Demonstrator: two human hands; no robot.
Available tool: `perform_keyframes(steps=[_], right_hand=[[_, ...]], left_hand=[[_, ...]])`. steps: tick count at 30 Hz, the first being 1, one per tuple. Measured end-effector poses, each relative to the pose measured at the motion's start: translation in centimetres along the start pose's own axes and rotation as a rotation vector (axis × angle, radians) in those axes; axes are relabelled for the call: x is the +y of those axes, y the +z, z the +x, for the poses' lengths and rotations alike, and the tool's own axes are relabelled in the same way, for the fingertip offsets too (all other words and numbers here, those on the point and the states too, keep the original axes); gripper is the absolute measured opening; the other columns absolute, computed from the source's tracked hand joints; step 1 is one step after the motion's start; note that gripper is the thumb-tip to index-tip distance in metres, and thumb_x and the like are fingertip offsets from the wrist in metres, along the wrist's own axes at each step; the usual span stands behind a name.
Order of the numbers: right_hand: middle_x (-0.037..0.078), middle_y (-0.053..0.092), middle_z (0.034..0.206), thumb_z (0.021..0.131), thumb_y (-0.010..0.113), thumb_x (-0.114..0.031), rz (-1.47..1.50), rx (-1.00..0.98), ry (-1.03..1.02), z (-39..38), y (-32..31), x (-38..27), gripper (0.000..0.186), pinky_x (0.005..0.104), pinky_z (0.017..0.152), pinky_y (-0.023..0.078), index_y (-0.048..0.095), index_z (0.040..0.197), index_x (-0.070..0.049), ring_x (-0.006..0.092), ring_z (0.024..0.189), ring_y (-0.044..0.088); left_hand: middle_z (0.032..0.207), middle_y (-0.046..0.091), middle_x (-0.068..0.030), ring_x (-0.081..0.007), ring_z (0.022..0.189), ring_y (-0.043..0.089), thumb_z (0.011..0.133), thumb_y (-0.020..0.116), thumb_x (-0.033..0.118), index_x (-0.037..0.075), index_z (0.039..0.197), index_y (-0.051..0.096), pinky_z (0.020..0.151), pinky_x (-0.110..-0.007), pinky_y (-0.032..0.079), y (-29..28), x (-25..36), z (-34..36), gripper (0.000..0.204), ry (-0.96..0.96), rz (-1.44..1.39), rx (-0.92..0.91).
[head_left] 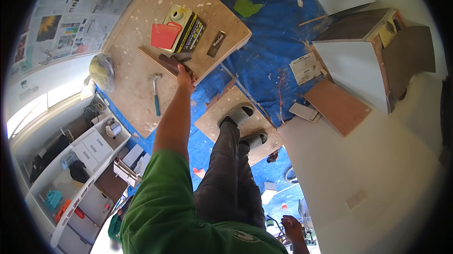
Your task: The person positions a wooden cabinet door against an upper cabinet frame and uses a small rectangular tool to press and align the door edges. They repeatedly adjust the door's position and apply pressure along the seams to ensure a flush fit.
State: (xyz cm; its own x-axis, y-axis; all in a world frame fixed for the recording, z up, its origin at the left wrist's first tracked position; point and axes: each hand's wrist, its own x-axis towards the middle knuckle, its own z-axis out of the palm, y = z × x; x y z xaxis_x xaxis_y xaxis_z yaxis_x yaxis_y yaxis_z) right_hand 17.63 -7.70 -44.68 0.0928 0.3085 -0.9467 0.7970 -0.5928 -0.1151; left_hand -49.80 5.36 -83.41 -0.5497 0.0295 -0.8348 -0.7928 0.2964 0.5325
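Observation:
My left hand [185,75] reaches onto a stained plywood surface [127,93] and is closed on a dark brown piece [170,61] lying along a pale wooden strip [153,62]. Above it stand a yellow-and-black tin [190,27] with an open spout and a red flat piece [165,34] against it. A small dark rectangular package [216,44] lies to the right. A claw hammer [156,98] with a teal handle lies to the left. My right hand [292,229] hangs low with curled fingers; what they hold, if anything, is unclear.
My sandalled feet stand on a plywood step [211,123]. A blue tarp [264,79] carries scraps and boards [336,107]. A white cabinet [349,65] stands right, shelving [89,148] and a plastic-covered bundle [101,72] left. Another person [114,228] in green appears at lower left.

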Motion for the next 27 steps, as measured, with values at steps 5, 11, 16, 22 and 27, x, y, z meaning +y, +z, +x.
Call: perform_keyframes(steps=[5,11,16,22,27], right_hand=[[0.008,0.072,0.098,0.091,0.064,-0.008,0.038,-0.046,0.022,0.8,1.2,-1.8,0.026,0.0271,0.083,0.052,0.066,0.116,0.001,0.0137,0.092,0.067],[0.007,0.072,0.098,0.092,0.068,-0.007,0.151,-0.058,-0.013,2.5,1.9,-2.1,0.025,0.0254,0.081,0.051,0.067,0.116,-0.002,0.0113,0.088,0.065],[0.006,0.072,0.098,0.092,0.067,-0.008,0.120,-0.056,0.036,2.2,3.2,-2.4,0.026,0.0248,0.078,0.051,0.067,0.118,-0.005,0.0117,0.084,0.065],[0.006,0.073,0.098,0.093,0.066,-0.009,0.085,-0.085,0.067,1.9,2.9,-4.7,0.026,0.0262,0.080,0.052,0.066,0.118,-0.005,0.0116,0.090,0.066],[0.012,0.072,0.105,0.094,0.066,-0.015,-0.186,-0.071,-0.299,1.8,2.6,-3.5,0.027,0.0322,0.084,0.056,0.066,0.118,-0.002,0.0197,0.096,0.070]], left_hand=[[0.071,0.059,-0.0051,-0.0136,0.050,0.048,0.099,0.038,0.065,0.005,0.102,0.056,0.045,-0.026,0.036,1.6,-0.2,3.9,0.063,0.127,0.268,0.045],[0.095,0.070,-0.0203,-0.0317,0.080,0.068,0.100,0.034,0.060,-0.002,0.114,0.066,0.068,-0.045,0.053,-1.2,-0.3,8.5,0.071,0.291,0.962,0.085],[0.112,0.068,-0.0270,-0.0391,0.107,0.066,0.099,0.040,0.051,-0.002,0.108,0.070,0.090,-0.051,0.051,0.9,2.0,4.4,0.062,0.286,1.364,0.181],[0.105,0.069,-0.0198,-0.0364,0.106,0.065,0.095,0.051,0.043,0.003,0.108,0.067,0.093,-0.048,0.050,7.0,1.3,-0.8,0.045,0.775,1.575,0.090],[0.117,0.062,-0.0171,-0.0321,0.116,0.057,0.096,0.052,0.044,0.008,0.115,0.065,0.091,-0.048,0.049,13.6,-3.0,6.6,0.043,1.083,2.012,0.100]])
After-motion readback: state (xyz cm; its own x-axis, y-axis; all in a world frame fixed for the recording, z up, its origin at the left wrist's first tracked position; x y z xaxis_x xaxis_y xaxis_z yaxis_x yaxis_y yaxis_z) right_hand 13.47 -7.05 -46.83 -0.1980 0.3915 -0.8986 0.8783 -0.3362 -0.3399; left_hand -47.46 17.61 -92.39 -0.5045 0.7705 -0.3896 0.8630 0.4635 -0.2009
